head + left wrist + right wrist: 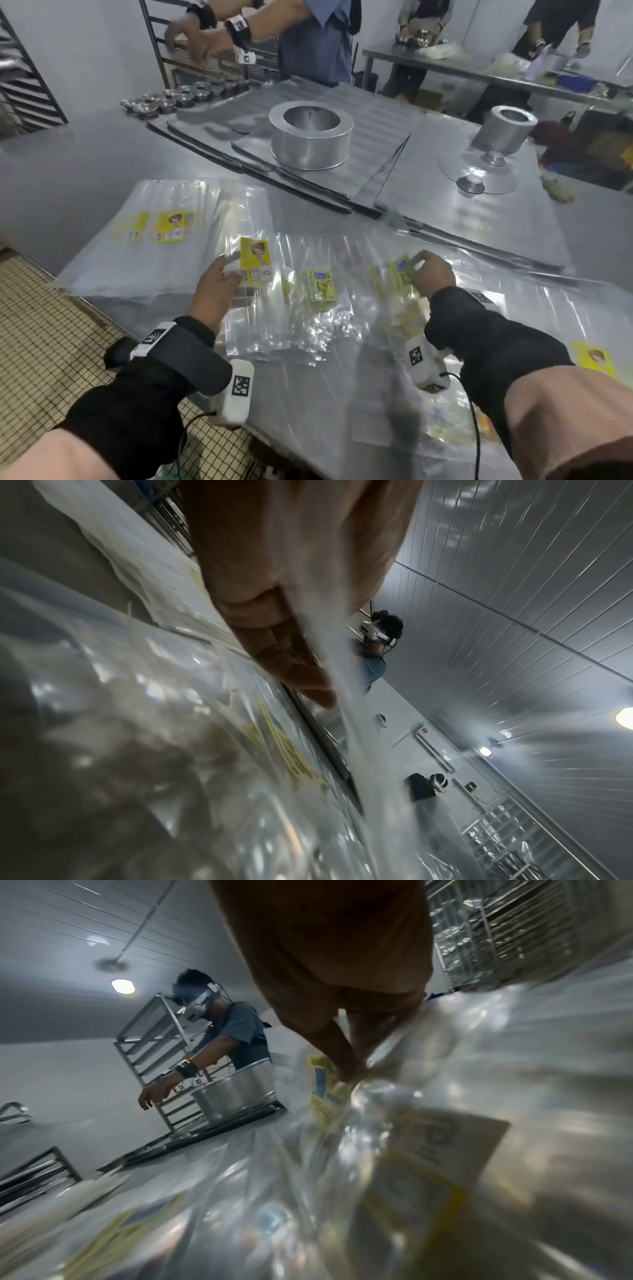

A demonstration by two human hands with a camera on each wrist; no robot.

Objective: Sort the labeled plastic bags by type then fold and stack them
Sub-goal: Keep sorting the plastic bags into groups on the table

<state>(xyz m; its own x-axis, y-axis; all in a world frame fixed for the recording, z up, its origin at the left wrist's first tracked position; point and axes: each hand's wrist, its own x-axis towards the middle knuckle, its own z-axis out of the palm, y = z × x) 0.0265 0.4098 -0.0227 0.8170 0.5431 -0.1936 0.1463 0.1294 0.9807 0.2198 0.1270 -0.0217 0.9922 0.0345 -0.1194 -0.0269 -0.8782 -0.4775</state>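
Clear plastic bags with printed labels lie spread over the steel table (85, 164). My left hand (231, 269) pinches the edge of a bag with a yellow label (254, 257), lifted slightly off the heap. In the left wrist view my fingers (291, 656) press against blurred film (346, 731). My right hand (416, 264) pinches a bag with a green-yellow label (397, 274); the right wrist view shows the fingertips (342, 1056) on that label (320, 1085). Another green-labelled bag (320, 285) lies between my hands. A flat stack of yellow-labelled bags (164, 226) sits at the left.
A wide round tin (310, 135), a smaller tin (507, 128) above a glass turntable, flat trays and small metal cups (185, 96) fill the far side. Another person (308, 41) works across the table. The table's edge and tiled floor (51, 325) are at my left.
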